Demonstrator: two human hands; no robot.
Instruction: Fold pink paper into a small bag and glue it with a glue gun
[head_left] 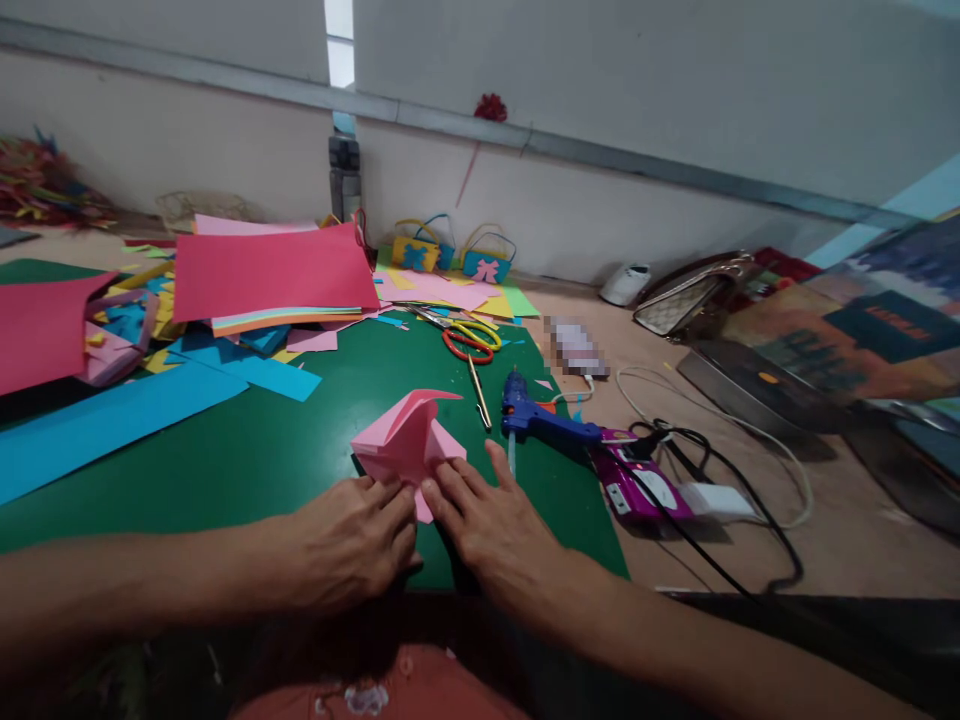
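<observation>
A partly folded piece of pink paper [405, 430] rests on the green mat [315, 455], its upper flaps standing up. My left hand [356, 535] has its fingers curled onto the paper's lower left edge. From the right, my right hand [480, 505] presses its outstretched fingers on the lower right part, thumb apart. Just beyond the right hand lie a pen [478, 392], a blue glue gun [547, 418] and scissors with red and yellow handles [472, 340].
Stacked coloured sheets [277, 270] and blue paper strips [120, 420] lie left. Small paper baskets [416, 252] stand at the back. Right of the mat are a purple power strip [641, 490], loose black cables [784, 555], a phone [576, 347] and a handbag [694, 295].
</observation>
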